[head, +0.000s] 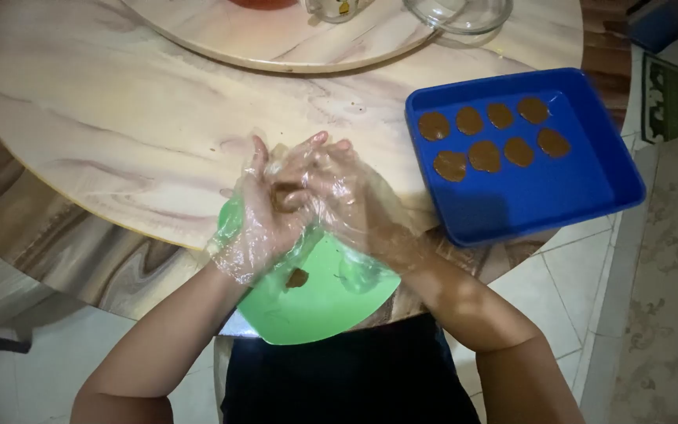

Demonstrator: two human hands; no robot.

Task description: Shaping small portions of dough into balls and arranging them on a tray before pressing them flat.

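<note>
Both my hands wear clear plastic gloves and meet over a green plate (331, 302) at the table's near edge. A brown lump of dough (284, 196) is pressed between my left hand (264, 216) and my right hand (343, 196). A small brown bit of dough (297, 277) lies on the green plate below them. To the right a blue tray (559, 200) holds several flattened brown dough discs (484, 155) in two rows.
The round marble-patterned table (119, 133) has a raised turntable (276, 43) at the back with a glass bowl (460, 16) and a cup (335, 8) on it. Tiled floor lies to the right and below.
</note>
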